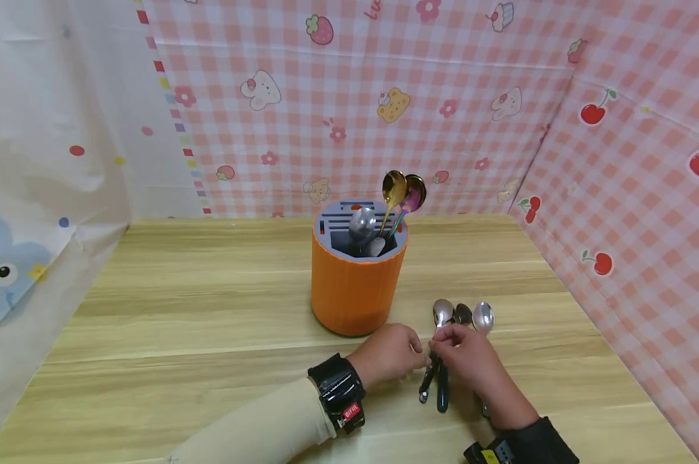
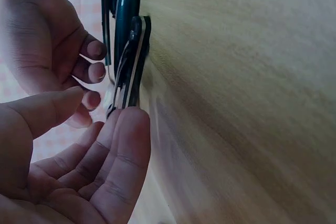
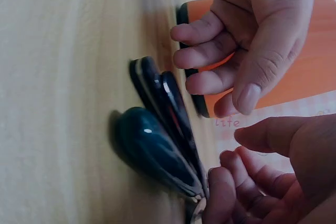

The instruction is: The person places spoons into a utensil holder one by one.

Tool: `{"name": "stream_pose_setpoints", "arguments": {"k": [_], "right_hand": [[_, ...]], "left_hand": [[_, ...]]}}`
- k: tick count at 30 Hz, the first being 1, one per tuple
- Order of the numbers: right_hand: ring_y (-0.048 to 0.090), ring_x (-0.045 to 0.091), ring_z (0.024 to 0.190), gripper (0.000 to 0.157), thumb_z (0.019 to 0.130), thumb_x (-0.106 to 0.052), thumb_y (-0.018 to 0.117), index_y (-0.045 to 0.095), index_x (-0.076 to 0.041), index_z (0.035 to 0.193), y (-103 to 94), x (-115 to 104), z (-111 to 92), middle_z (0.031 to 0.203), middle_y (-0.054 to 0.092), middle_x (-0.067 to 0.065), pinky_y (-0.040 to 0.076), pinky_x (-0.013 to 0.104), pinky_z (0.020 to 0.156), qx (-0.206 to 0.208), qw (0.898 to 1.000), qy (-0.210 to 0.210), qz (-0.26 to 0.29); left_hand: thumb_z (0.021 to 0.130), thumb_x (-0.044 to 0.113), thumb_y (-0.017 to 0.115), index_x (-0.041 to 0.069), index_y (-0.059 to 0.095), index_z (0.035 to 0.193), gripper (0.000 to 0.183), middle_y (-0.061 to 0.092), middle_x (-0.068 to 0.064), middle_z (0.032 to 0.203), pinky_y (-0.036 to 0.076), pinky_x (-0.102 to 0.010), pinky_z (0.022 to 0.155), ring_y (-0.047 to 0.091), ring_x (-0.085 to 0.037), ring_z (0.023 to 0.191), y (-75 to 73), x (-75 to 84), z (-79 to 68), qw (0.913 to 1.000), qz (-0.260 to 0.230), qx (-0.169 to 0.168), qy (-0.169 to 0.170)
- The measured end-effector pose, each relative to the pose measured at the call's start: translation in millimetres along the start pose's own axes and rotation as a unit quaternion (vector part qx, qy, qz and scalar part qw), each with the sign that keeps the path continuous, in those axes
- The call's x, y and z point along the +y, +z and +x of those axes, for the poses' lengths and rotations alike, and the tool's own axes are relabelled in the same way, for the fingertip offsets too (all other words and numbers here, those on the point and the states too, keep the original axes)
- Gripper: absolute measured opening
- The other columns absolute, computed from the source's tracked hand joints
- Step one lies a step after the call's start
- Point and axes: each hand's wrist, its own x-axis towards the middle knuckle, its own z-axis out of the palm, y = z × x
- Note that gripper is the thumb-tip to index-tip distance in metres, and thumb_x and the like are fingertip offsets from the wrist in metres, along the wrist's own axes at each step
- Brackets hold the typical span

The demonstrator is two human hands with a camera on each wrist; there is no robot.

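Observation:
Several spoons lie side by side on the table, among them a silver one (image 1: 442, 310), a dark-bowled one (image 1: 462, 314) and another silver one (image 1: 484, 316). Their dark handles (image 2: 126, 30) point toward the person. My left hand (image 1: 391, 351) is beside these handles, its fingertips right at them and the thumb apart in the left wrist view. Over the middle of the spoons is my right hand (image 1: 471, 361), hiding part of them. Its thumb and fingers are spread apart in the right wrist view, with the index finger right at the spoon necks.
Behind the hands stands an orange utensil holder (image 1: 355, 290) with a grey slotted top. It holds a gold spoon (image 1: 393, 187), a purple-toned spoon (image 1: 414, 193) and silver spoons (image 1: 362, 223). Pink checked cloth (image 1: 355, 96) hangs behind the wooden table (image 1: 210, 290).

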Motion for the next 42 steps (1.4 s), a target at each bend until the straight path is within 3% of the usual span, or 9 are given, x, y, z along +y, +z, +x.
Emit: {"name": "stream_pose_setpoints", "arguments": {"k": [6, 13, 21, 32, 42], "right_hand": [[0.056, 0.021, 0.073, 0.015, 0.087, -0.017, 0.069, 0.065, -0.005, 0.096, 2.7, 6, -1, 0.089, 0.065, 0.010, 0.045, 0.032, 0.062, -0.010, 1.000, 0.015, -0.017], [0.056, 0.020, 0.070, 0.012, 0.088, -0.013, 0.069, 0.065, -0.004, 0.095, 4.3, 6, -1, 0.085, 0.067, 0.008, 0.045, 0.032, 0.059, -0.009, 1.000, 0.017, -0.012], [0.054, 0.019, 0.067, 0.009, 0.087, -0.009, 0.068, 0.065, -0.004, 0.093, 6.1, 6, -3, 0.082, 0.065, 0.007, 0.044, 0.032, 0.057, -0.004, 1.000, 0.008, -0.005], [0.052, 0.018, 0.066, 0.007, 0.087, -0.013, 0.067, 0.064, -0.007, 0.086, 7.1, 8, -3, 0.079, 0.064, 0.005, 0.042, 0.031, 0.058, -0.003, 1.000, -0.003, -0.021], [0.046, 0.018, 0.059, 0.016, 0.091, -0.021, 0.064, 0.060, -0.005, 0.092, 2.9, 10, 1, 0.074, 0.056, 0.005, 0.037, 0.030, 0.050, -0.005, 0.999, 0.035, 0.000]], "left_hand": [[0.083, 0.023, 0.076, 0.013, 0.062, 0.057, 0.032, 0.044, 0.006, 0.046, 0.030, -0.022, 0.040, 0.046, -0.011, 0.042, 6.1, 1.2, 5.0, 0.9985, 0.044, -0.034, 0.000], [0.081, 0.022, 0.078, 0.015, 0.056, 0.054, 0.035, 0.046, 0.006, 0.043, 0.033, -0.022, 0.034, 0.046, -0.010, 0.034, 16.3, 3.5, 7.0, 0.9948, 0.084, -0.057, -0.013], [0.081, 0.024, 0.076, 0.016, 0.053, 0.053, 0.037, 0.045, 0.006, 0.041, 0.034, -0.022, 0.032, 0.047, -0.010, 0.030, 20.0, 7.7, 7.1, 0.9904, 0.123, -0.063, -0.003], [0.084, 0.013, 0.069, 0.009, 0.056, 0.053, 0.033, 0.052, 0.000, 0.041, 0.039, -0.023, 0.032, 0.054, -0.015, 0.034, 18.0, 5.9, 9.1, 0.9933, 0.067, -0.086, -0.039], [0.092, 0.012, 0.068, 0.002, 0.061, 0.067, 0.029, 0.058, -0.003, 0.049, 0.050, -0.026, 0.040, 0.059, -0.014, 0.040, 8.9, 11.7, 8.4, 0.9940, 0.008, -0.100, -0.044]]}}
